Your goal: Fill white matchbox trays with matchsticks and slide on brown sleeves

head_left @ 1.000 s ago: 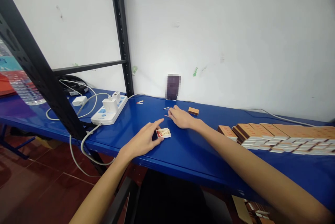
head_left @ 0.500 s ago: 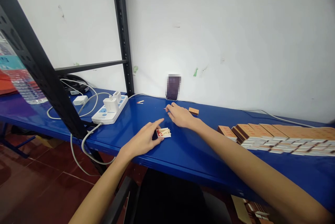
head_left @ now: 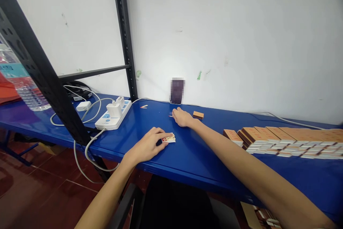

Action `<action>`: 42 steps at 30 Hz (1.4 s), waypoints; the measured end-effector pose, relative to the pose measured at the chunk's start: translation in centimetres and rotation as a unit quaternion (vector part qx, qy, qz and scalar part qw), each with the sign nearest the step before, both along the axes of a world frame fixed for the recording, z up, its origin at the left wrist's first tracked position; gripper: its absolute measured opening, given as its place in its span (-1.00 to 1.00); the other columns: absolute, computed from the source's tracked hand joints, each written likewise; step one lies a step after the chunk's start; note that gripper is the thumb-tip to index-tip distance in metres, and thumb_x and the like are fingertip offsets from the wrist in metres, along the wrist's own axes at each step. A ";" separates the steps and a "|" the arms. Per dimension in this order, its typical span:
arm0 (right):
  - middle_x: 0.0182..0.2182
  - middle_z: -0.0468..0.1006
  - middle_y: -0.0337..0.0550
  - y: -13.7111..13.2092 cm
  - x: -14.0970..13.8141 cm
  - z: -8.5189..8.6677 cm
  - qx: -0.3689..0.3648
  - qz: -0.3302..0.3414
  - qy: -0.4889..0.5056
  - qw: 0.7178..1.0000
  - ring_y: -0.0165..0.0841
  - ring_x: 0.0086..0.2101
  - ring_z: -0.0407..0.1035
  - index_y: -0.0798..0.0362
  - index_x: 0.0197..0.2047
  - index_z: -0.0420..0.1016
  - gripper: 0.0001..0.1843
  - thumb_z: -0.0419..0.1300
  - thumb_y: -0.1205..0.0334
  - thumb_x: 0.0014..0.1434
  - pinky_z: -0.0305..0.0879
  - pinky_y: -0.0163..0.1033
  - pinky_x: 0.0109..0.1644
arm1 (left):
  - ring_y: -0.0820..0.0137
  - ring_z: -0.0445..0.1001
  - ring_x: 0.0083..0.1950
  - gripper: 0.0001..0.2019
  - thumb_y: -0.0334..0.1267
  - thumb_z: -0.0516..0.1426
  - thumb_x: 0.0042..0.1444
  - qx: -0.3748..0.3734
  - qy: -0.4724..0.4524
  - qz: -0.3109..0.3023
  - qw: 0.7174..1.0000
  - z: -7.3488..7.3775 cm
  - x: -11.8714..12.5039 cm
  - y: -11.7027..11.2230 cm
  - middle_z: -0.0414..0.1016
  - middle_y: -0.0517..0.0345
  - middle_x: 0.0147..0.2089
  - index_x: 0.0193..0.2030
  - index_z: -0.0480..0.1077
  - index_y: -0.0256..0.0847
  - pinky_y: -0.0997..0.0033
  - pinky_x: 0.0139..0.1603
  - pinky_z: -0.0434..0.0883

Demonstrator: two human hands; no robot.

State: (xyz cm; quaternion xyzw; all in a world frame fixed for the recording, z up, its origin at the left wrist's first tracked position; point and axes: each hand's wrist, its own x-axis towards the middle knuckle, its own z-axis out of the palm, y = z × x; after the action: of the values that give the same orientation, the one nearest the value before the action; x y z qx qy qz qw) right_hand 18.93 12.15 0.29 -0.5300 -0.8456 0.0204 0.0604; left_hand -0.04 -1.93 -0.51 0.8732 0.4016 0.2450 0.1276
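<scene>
My left hand (head_left: 150,144) is closed around a small white matchbox tray (head_left: 171,140) full of red-tipped matches. Its index finger lies over the matches and its thumb is against the near side. Farther back on the blue shelf, my right hand (head_left: 182,117) pinches a match (head_left: 170,115), whose red tip sticks out to the left of the fingers. Just right of that hand lies an orange matchbox sleeve or box (head_left: 198,115); whether anything is inside cannot be seen. A couple of loose matches (head_left: 144,106) lie at the back left.
Stacked matchboxes (head_left: 289,139) line the right side. On the left are a white power strip (head_left: 115,116) with chargers and cables, a black metal post (head_left: 53,64) and a water bottle (head_left: 29,88). A phone-like dark object (head_left: 177,91), pixelated, leans against the wall.
My left index finger has come down from a raised position onto the matches in the tray. My right hand has shifted slightly, still low over the shelf with the match.
</scene>
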 end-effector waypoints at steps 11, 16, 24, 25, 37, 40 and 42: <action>-0.21 0.39 -0.12 -9.3 3.0 1.2 0.028 0.182 0.168 0.968 -0.34 -0.24 0.31 0.03 -0.19 0.26 -0.76 -0.17 0.17 0.40 0.25 -0.20 -0.12 | 0.20 0.37 0.15 -0.59 -0.21 0.09 0.25 -0.013 -0.031 0.036 0.999 -0.1 0.1 0.0 0.42 0.09 0.14 0.23 0.22 -0.04 0.14 0.20 0.28; -0.22 0.38 -0.12 -9.9 2.1 0.9 0.030 0.235 0.164 0.957 -0.35 -0.26 0.29 0.03 -0.23 0.30 -0.80 -0.08 0.20 0.37 0.24 -0.20 -0.12 | 0.20 0.43 0.06 -0.45 -0.22 0.13 0.21 -0.033 -0.060 0.047 0.997 -0.4 0.1 0.1 0.45 0.08 0.03 0.31 0.06 -0.03 0.15 0.11 0.35; -0.24 0.47 -0.17 -9.5 2.7 -0.1 -0.017 0.233 0.277 0.932 -0.38 -0.27 0.33 0.03 -0.18 0.33 -0.88 -0.01 0.25 0.33 0.27 -0.22 -0.12 | 0.21 0.39 0.06 -0.48 -0.24 0.10 0.22 -0.022 -0.035 0.050 0.998 -0.3 0.2 0.0 0.45 0.09 0.01 0.31 0.11 -0.04 0.17 0.10 0.33; -0.22 0.48 -0.17 -9.5 2.8 -0.2 -0.026 0.231 0.286 0.930 -0.37 -0.26 0.34 0.03 -0.16 0.34 -0.88 0.02 0.24 0.32 0.28 -0.22 -0.11 | 0.21 0.39 0.06 -0.51 -0.24 0.09 0.23 -0.018 -0.029 0.048 0.998 -0.2 0.2 0.0 0.45 0.08 0.02 0.29 0.13 -0.05 0.17 0.10 0.33; -0.18 0.57 -0.16 -9.1 3.7 -0.3 -0.025 0.241 0.277 0.930 -0.34 -0.19 0.42 0.04 -0.14 0.47 -0.83 0.14 0.19 0.24 0.29 -0.21 -0.04 | 0.28 0.39 -0.08 -0.80 -0.21 0.03 0.31 0.015 -0.004 0.022 1.000 0.5 0.6 -0.3 0.49 0.10 -0.10 -0.07 0.44 -0.16 0.25 0.01 0.34; -0.20 0.58 -0.17 -9.1 3.5 -0.3 -0.025 0.238 0.279 0.930 -0.34 -0.21 0.42 0.04 -0.18 0.50 -0.84 0.16 0.19 0.23 0.28 -0.21 -0.06 | 0.28 0.39 -0.04 -0.79 -0.23 0.05 0.30 0.017 -0.003 0.018 1.000 0.4 0.5 -0.2 0.48 0.10 -0.06 -0.03 0.44 -0.15 0.25 0.04 0.33; -0.23 0.58 -0.18 -9.1 3.4 -0.3 -0.023 0.241 0.284 0.928 -0.34 -0.22 0.42 0.04 -0.21 0.51 -0.87 0.17 0.21 0.22 0.27 -0.22 -0.07 | 0.28 0.40 -0.01 -0.77 -0.23 0.06 0.30 0.015 -0.006 0.015 1.000 0.4 0.5 -0.2 0.48 0.09 -0.03 0.03 0.43 -0.14 0.24 0.06 0.33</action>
State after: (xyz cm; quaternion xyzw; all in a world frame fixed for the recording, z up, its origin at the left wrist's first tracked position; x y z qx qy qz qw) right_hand 22.32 3.01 -0.03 -0.2833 -0.8947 0.2036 0.2788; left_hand 0.46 -2.11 -0.08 0.8675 0.4101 0.2579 0.1130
